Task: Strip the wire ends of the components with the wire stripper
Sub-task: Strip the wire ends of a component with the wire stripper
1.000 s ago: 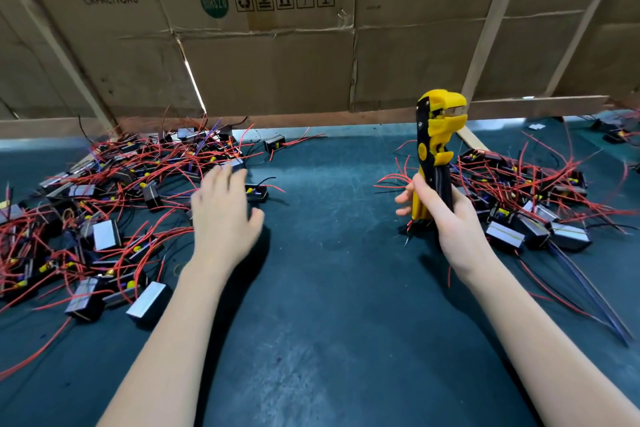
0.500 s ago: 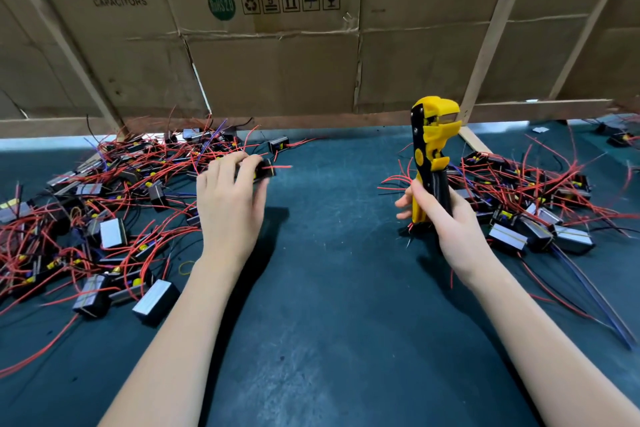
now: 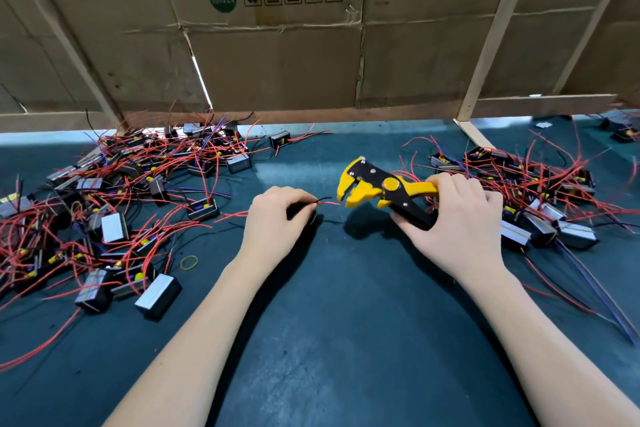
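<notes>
A dark green desk [image 3: 346,340] carries two heaps of small block-shaped components with red and black leads: a large tangle on the left [image 3: 114,204] and a second heap on the right [image 3: 540,198], the latter lying just behind and beside the right hand. A yellow rubber band [image 3: 189,262] lies on the bare mat near the left heap. Flattened cardboard boxes [image 3: 277,45] braced with pale wooden strips [image 3: 491,35] wall off the far edge of the desk. Between the heaps, the wire stripper [image 3: 382,189] is held low over the desk with its long axis running roughly left to right, tilted slightly; its yellow head points left toward the other hand, the jaws standing apart, and the handles run back to the right. The right hand [image 3: 453,218] grips those handles, fingers curled over the upper yellow one and thumb under the black one. The left hand [image 3: 277,218] has its fingers curled, pinching a red wire end [image 3: 327,203] and a black one that stick out rightward; the red tip lies just short of the stripper's open jaws, not touching them. Whatever component hangs from these wires is hidden under the left hand.
</notes>
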